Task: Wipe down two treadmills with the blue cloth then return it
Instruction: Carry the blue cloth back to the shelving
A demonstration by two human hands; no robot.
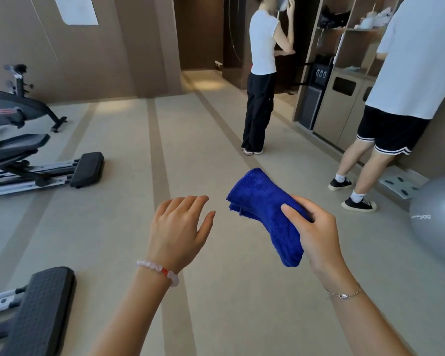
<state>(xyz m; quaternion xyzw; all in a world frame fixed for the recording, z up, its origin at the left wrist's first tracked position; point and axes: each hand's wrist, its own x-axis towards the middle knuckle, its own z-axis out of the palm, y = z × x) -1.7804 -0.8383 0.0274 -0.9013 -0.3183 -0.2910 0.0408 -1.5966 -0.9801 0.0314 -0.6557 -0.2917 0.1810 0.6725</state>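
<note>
Blue cloth (pixel 265 214) folded, plush, gripped in right hand (pixel 316 235).

Premises: an indoor gym. At 9 o'clock stand a black exercise bike (pixel 18 109) and a black rail machine with ribbed foot pads (pixel 62 170); at 3 o'clock a grey inflatable exercise ball (pixel 437 217); at 1 o'clock brown open storage shelving (pixel 350 42) above built-in waste bins (pixel 342 104).

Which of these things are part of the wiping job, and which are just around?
Job: blue cloth, right hand gripping it, left hand open.
Around: gym machines, grey ball, bins, shelves, two people.
</note>
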